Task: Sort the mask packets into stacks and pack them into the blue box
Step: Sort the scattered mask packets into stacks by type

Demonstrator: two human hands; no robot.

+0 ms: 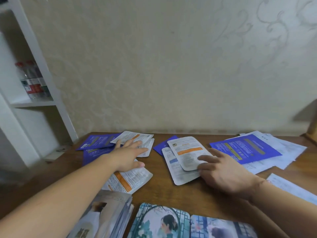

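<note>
Mask packets lie scattered across the brown wooden surface (pixel 154 191), most of them back side up. At the far left, two white packets with orange bands (pixel 135 140) overlap some purple packets (pixel 99 141); the left hand (pixel 127 155) reaches out over them, its fingers (pixel 137 145) straight and slightly spread, the tips resting flat on the white ones and curled round nothing. Just below that hand, partly under the wrist, lies another white and orange packet (pixel 130 179).

In the middle, a small pile of white packets (pixel 185 157) sits over the corner of a purple one (pixel 161 145). The right hand (pixel 223 172) is at the pile's right edge, thumb (pixel 205 158) laid on top of the uppermost packet and the other fingers reaching past it toward the right; whether any finger is tucked under the packet cannot be told.

Right of that hand, a larger purple packet (pixel 243 148) lies on a spread of white sheets or packets (pixel 283 152), and another pale sheet (pixel 291 188) sits at the right edge, partly covered by the forearm.

Nearest the camera are illustrated packets: a stack (pixel 109 215) under the left forearm, and two face-up ones (pixel 159 222) side by side showing a figure by a lattice window.

A white shelf unit (pixel 34 83) at the left holds plastic bottles (pixel 32 79). Patterned cream wallpaper (pixel 171 66) backs the surface.
</note>
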